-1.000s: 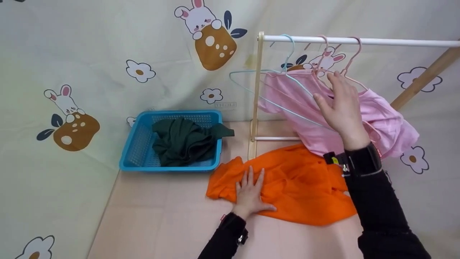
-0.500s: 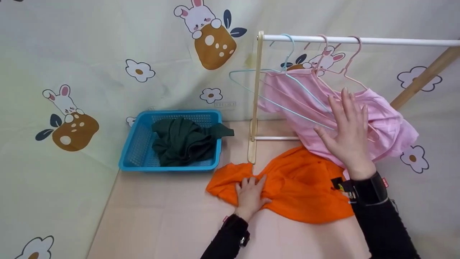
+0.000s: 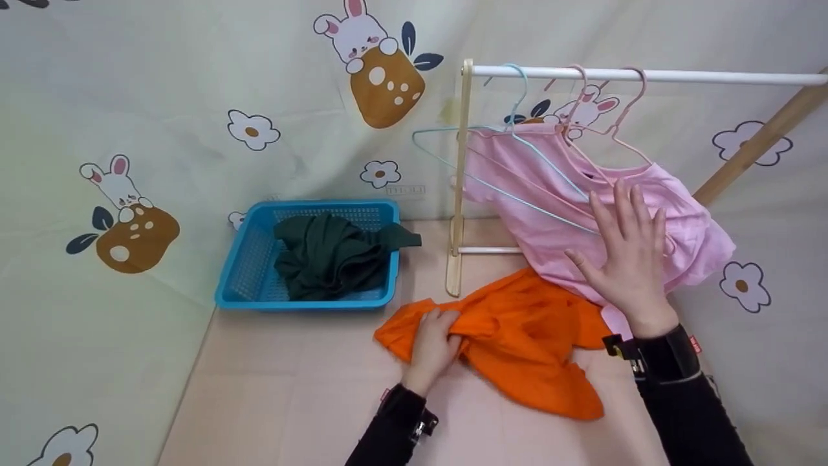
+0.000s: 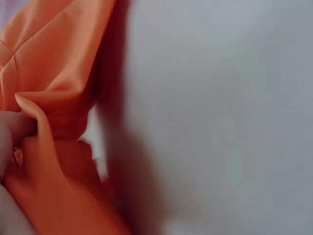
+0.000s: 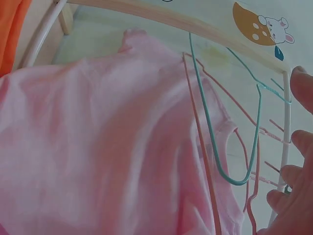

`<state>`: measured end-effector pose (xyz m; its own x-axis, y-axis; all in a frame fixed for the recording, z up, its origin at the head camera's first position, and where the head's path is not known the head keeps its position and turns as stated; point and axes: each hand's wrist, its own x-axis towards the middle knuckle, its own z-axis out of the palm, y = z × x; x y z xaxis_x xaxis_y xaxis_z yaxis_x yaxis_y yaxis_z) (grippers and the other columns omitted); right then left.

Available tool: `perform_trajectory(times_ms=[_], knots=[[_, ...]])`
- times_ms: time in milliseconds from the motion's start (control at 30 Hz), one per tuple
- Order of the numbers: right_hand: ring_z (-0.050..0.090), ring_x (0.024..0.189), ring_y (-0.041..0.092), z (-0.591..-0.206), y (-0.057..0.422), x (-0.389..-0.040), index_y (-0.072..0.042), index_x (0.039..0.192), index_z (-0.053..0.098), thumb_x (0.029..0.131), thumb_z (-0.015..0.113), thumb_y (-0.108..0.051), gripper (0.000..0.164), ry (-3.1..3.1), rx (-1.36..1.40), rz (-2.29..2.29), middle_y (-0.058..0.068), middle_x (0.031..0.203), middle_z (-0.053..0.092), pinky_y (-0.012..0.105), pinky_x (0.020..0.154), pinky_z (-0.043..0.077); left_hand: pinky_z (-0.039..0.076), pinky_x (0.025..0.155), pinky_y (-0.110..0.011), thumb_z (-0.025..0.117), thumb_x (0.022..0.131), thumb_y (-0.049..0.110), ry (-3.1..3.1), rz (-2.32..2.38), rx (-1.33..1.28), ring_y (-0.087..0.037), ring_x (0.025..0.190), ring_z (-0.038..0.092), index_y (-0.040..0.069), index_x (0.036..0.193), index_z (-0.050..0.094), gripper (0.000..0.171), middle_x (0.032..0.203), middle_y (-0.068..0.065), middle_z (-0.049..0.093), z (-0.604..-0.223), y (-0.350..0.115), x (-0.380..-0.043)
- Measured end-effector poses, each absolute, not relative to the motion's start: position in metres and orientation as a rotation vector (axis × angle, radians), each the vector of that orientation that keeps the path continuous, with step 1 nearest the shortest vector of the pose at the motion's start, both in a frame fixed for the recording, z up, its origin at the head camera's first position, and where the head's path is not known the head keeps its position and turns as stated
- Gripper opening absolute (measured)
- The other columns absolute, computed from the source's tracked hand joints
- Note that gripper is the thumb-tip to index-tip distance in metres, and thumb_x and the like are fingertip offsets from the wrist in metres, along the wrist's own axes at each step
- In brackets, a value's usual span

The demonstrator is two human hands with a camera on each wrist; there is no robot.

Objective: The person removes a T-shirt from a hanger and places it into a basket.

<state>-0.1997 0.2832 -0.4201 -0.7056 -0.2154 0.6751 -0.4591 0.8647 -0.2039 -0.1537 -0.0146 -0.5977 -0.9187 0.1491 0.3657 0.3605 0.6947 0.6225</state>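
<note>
My left hand (image 3: 432, 343) grips a bunched fold of an orange shirt (image 3: 530, 336) lying crumpled on the table. In the left wrist view, fingers (image 4: 19, 125) at the left edge pinch the orange cloth (image 4: 58, 63). A pink T-shirt (image 3: 511, 171) hangs from the rack on a pink hanger (image 3: 637, 97), its lower part falling toward the orange shirt. My right hand (image 3: 626, 265) is spread, fingers extended, overlapping the pink T-shirt in the head view. Its fingertips show at the right edge of the right wrist view, with the pink T-shirt (image 5: 98, 137) beyond.
A bare light-blue hanger (image 3: 517, 97) and another pink hanger hang from the white rail (image 3: 711, 77) of the wooden-legged rack (image 3: 463, 162). Left of it stands a blue basket (image 3: 304, 304) holding dark green clothing (image 3: 330, 255). Bunny-patterned fabric (image 3: 310, 84) covers the walls.
My left hand has gone from lying flat on the orange shirt to gripping it, and the shirt has bunched. My right hand has come down the pink T-shirt, which has shifted slightly left.
</note>
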Motion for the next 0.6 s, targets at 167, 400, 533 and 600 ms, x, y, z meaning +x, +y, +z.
perform_trajectory(times_ms=[167,400,533,600], knots=[[0.013,0.149,0.035,-0.432,0.287,-0.194,-0.025,0.155,0.034,0.089,0.054,-0.059,0.077,-2.336,0.477,0.419,0.01,0.163,0.019,0.063,0.114,-0.002,0.049,0.079,-0.036,0.067,0.086,0.003,-2.455,-1.24,-0.379,-0.022,0.086,0.056,0.01,0.107,0.068,0.022,0.095,-0.006,0.061,-0.572,-0.029,-0.163],[0.009,0.15,0.035,-0.452,0.293,-0.185,-0.022,0.155,0.035,0.092,0.044,-0.066,0.077,-2.381,0.468,0.341,0.011,0.164,0.018,0.065,0.113,-0.001,0.05,0.08,-0.039,0.065,0.086,0.001,-2.31,-1.355,-0.314,-0.023,0.089,0.058,0.008,0.103,0.068,0.018,0.099,-0.007,0.065,-0.536,-0.045,-0.177],[0.009,0.15,0.035,-0.461,0.293,-0.18,-0.019,0.153,0.038,0.091,0.048,-0.065,0.078,-2.388,0.47,0.327,0.011,0.164,0.017,0.065,0.113,-0.001,0.049,0.081,-0.041,0.064,0.086,-0.001,-2.235,-1.424,-0.281,-0.025,0.091,0.059,0.006,0.103,0.067,0.018,0.101,-0.009,0.064,-0.508,-0.056,-0.182],[0.011,0.149,0.035,-0.465,0.293,-0.177,-0.02,0.153,0.039,0.09,0.05,-0.064,0.077,-2.368,0.478,0.34,0.012,0.163,0.019,0.066,0.112,0.0,0.049,0.083,-0.042,0.063,0.087,-0.002,-2.19,-1.46,-0.267,-0.025,0.092,0.059,0.006,0.104,0.066,0.019,0.103,-0.009,0.064,-0.491,-0.064,-0.185]])
